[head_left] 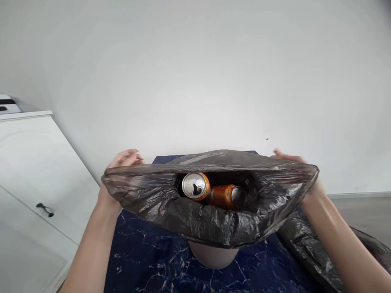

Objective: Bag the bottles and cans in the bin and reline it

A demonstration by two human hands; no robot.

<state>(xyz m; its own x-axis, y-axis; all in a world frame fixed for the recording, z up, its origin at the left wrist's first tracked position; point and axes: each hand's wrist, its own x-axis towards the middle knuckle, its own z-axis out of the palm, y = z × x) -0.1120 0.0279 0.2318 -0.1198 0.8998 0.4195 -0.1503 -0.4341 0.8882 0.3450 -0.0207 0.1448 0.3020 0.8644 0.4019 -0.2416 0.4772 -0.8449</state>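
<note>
I have one head-worn view, looking forward and slightly down, close over the crinkled black plastic bag, facing the plain white wall.

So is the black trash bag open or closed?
Open. The left hand and right hand stretch the black trash bag wide, and two orange cans show inside its mouth.

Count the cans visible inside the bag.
2: a can with its top facing the camera, another can lying right of it. The black bag may hide more.
</note>
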